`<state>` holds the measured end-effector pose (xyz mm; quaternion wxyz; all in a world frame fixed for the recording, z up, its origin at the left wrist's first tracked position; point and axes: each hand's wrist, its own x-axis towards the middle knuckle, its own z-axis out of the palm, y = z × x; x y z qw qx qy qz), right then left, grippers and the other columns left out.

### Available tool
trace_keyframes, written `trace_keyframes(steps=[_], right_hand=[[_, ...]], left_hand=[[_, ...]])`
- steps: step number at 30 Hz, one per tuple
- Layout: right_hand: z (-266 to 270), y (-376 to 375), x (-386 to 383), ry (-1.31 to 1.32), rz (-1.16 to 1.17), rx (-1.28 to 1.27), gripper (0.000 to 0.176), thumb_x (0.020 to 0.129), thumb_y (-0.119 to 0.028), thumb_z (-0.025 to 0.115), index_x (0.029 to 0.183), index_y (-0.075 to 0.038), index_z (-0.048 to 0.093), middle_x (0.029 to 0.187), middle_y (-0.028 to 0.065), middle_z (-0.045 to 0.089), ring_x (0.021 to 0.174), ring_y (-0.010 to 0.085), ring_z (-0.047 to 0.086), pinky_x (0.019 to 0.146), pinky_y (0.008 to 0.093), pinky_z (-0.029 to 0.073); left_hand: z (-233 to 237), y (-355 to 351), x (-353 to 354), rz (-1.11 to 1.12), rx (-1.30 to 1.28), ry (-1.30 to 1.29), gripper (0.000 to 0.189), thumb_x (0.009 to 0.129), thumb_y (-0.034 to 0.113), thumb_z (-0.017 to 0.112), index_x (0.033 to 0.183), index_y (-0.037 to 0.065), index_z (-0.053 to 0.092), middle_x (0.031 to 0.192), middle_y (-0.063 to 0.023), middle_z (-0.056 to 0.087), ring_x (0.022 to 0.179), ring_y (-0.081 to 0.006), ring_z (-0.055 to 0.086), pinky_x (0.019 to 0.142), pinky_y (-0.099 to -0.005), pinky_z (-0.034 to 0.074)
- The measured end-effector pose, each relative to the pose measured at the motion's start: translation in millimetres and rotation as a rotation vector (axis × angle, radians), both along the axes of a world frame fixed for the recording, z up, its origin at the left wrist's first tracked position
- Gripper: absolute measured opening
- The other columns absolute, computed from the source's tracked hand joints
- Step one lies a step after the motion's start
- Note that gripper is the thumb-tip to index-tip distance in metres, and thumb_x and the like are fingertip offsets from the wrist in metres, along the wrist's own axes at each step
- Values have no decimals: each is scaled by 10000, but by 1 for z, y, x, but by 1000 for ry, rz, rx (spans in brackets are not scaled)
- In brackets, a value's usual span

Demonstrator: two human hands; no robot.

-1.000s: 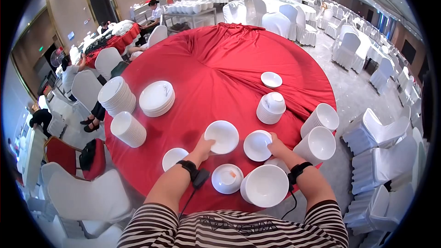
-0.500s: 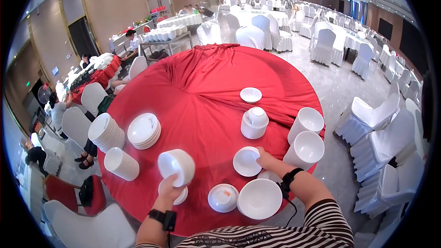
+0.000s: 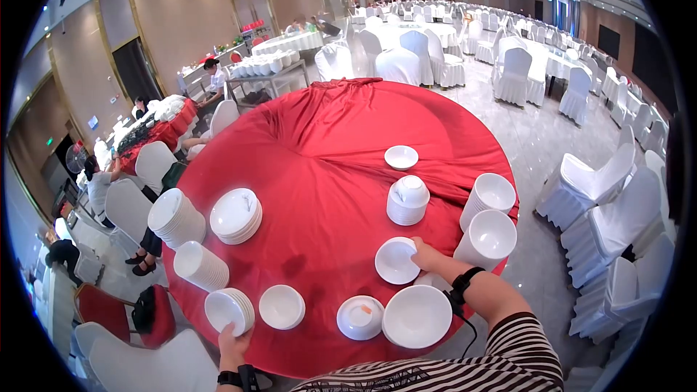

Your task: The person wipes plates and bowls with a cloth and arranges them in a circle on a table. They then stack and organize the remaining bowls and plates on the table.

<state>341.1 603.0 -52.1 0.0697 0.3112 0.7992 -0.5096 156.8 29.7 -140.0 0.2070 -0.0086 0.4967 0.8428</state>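
Right now my left hand [image 3: 231, 335] cups a tilted stack [image 3: 229, 310] of small bowls from below, fingers curled around it, at the near-left edge of the table [image 3: 319, 160]. My right hand [image 3: 426, 254] pinches the rim of a saucer [image 3: 396, 260] lying flat just beside the tall cups [image 3: 488, 236]. I judge the stack the main risk: it leans at the edge and a loose hold could spill it, while my right forearm could nudge the big bowl [image 3: 417, 316].

left hand [image 3: 233, 341] part-hidden, behind bowl stack [image 3: 228, 309]
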Motion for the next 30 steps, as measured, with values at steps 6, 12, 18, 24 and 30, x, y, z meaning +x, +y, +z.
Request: trace_keyframes(steps=[6, 12, 18, 24, 30], right_hand=[[1, -1, 2, -12, -3, 11, 588, 795, -28, 449, 1330, -88, 211, 1121, 229, 504, 821, 332, 620, 532, 378, 564], [-14, 3, 0, 26, -18, 41, 579, 794, -21, 438, 1326, -87, 218, 1087, 221, 528, 795, 322, 627, 521, 371, 560], [-9, 0, 1, 43, -19, 69, 565, 788, -26, 448, 1311, -79, 242, 1067, 221, 536, 786, 326, 624, 513, 381, 552], [-63, 29, -6, 205, 47, 126, 555, 772, 2, 433, 1290, -104, 263, 1062, 220, 521, 847, 365, 601, 507, 449, 551], [-46, 23, -5, 101, 1, 36, 580, 764, 18, 414, 1299, -151, 268, 1118, 214, 484, 882, 389, 581, 505, 462, 546]], left_hand=[[-40, -3, -9, 38, 12, -35, 490, 820, 57, 400, 1296, 49, 281, 1264, -217, 376, 1130, -423, 413, 880, -568, 432], [-22, 4, -9, -20, -185, -148, 446, 806, 73, 430, 1245, 35, 359, 1224, -212, 429, 1111, -390, 445, 887, -540, 435], [-1, 13, -21, -78, -327, -141, 409, 792, 90, 459, 1195, 20, 437, 1184, -208, 481, 1091, -357, 477, 895, -512, 437], [41, 51, -22, -316, -1163, 575, 380, 787, 109, 495, 1155, 13, 503, 1133, -203, 534, 1040, -335, 525, 888, -493, 447], [-19, 40, -55, 97, -333, -131, 502, 872, 165, 457, 1316, 32, 265, 1228, -225, 425, 1005, -419, 525, 818, -580, 458]])
